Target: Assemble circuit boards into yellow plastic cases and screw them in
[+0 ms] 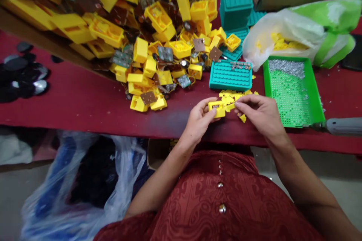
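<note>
My left hand point(198, 119) is closed around a small yellow plastic housing point(220, 113), its thumb on the near side. A recess in the housing faces up, with something small and metallic inside. Between the thumb and fingertips of my right hand point(261, 115) is a small flat yellow plastic piece point(230, 107), close against the housing's right end. Whether the two touch I cannot tell. Just beyond both hands lies a loose pile of flat yellow pieces point(236, 95) on the red cloth.
A teal ribbed tray point(230, 76) holds small metal parts. On the right are a green basket point(318, 99) with screws, a grey power screwdriver point(343, 125) and a plastic bag point(285, 26). Yellow housings with wires and circuit boards point(158, 54) spill from a carton at left. Black discs point(21, 71) lie far left.
</note>
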Demonstrator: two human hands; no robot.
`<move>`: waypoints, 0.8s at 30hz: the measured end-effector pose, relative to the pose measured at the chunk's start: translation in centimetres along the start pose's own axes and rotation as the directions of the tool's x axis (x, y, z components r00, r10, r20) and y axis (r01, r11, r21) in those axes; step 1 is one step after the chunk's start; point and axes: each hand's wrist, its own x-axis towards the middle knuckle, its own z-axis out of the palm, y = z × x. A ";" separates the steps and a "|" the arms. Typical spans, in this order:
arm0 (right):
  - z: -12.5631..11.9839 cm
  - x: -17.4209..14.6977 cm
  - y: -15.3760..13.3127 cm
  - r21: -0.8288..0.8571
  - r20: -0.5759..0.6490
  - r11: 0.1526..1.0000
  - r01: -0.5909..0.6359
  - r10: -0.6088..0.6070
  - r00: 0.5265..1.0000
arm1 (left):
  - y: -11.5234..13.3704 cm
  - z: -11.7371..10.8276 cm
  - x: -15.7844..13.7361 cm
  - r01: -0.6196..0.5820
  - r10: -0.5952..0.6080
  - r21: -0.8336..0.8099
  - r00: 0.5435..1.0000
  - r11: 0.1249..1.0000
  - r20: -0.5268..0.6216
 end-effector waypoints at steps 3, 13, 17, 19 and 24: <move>1.2 -0.4 -0.6 0.093 0.031 0.993 -0.071 0.068 0.997 | -0.3 0.1 -0.1 -0.046 0.044 0.068 0.999 0.997 0.031; 3.0 -0.4 -0.5 0.094 0.026 0.984 -0.152 0.150 0.988 | -1.3 0.4 -0.1 -0.124 0.121 0.237 0.992 0.964 0.027; 3.4 -0.7 -0.3 0.183 0.055 0.961 -0.205 0.199 0.979 | -1.2 0.6 -0.9 -0.175 0.185 0.346 0.983 0.922 0.004; 3.5 -1.1 -0.3 0.160 0.017 0.975 -0.156 0.155 0.988 | -0.9 0.7 -1.4 -0.193 0.204 0.380 0.979 0.905 0.012; 3.5 -1.9 -0.8 -0.082 -0.032 0.996 0.038 -0.041 0.999 | -0.5 0.5 -1.6 -0.233 0.244 0.417 0.969 0.878 0.028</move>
